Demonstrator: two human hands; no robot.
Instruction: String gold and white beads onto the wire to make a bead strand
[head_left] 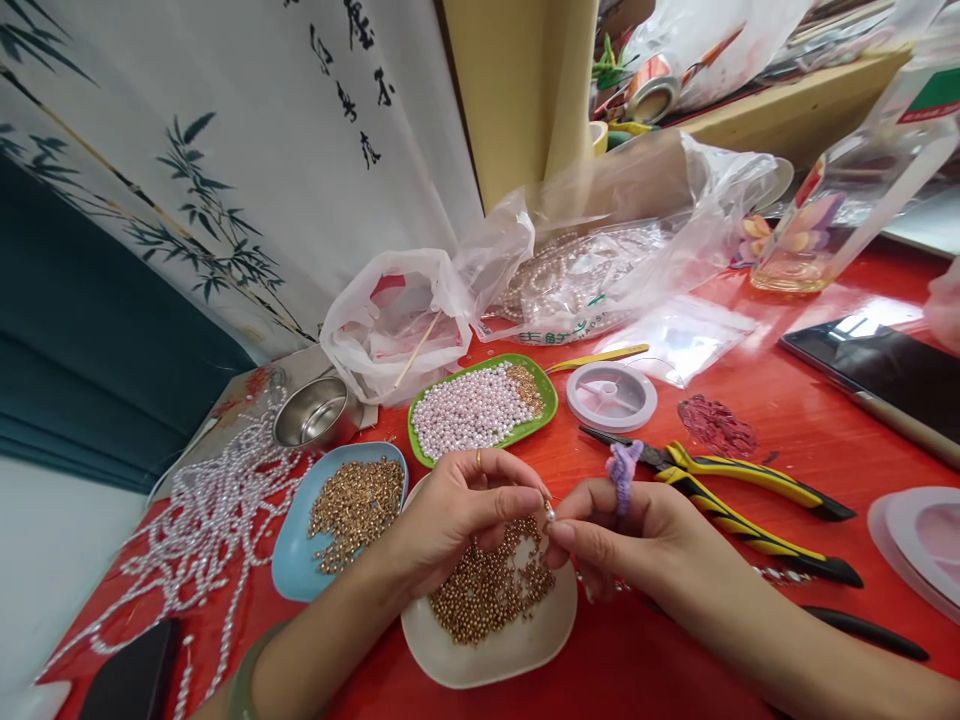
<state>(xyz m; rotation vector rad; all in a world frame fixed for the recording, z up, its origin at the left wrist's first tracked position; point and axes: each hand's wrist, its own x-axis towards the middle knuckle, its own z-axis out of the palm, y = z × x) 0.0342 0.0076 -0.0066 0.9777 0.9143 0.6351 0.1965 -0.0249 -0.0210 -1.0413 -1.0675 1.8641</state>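
Note:
My left hand [461, 510] and my right hand [630, 535] meet fingertip to fingertip above a white dish [491, 650] of small gold beads. Both are closed in a pinch around one small white bead [550, 513]. A purple fuzzy loop [622, 470] sits on a finger of my right hand. A thin beaded strand [600, 590] hangs under my right hand. A ring shows on my left hand.
A blue dish [296, 565] of gold beads and a green tray [551, 400] of pearls lie behind. Yellow-black pliers [750, 490], a thread spool [611, 395], a steel bowl [315, 415], pearl strands [202, 520], plastic bags [600, 240], a bottle [847, 190] and a tablet [885, 370] surround them.

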